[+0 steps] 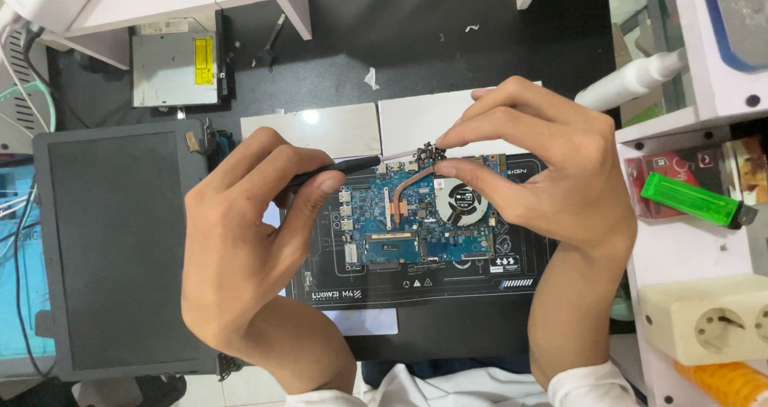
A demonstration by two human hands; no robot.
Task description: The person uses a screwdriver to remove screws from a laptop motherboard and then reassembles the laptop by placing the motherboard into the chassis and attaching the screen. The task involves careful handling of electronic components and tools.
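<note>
My left hand [248,223] grips a black-handled screwdriver [352,165], its metal tip pointing right toward the top edge of a blue laptop motherboard [400,227]. My right hand [544,163] pinches a small dark part [426,151] at that same top edge, just above the copper heat pipe [408,185] and the round cooling fan [462,199]. The board lies on a black work mat [416,287] with white markings.
A dark laptop shell [112,247] lies at the left. A silver optical drive [176,67] sits at the back left. Two white pads [320,127] lie behind the board. A green lighter [692,199] and a cream power socket [712,319] sit on the right shelf.
</note>
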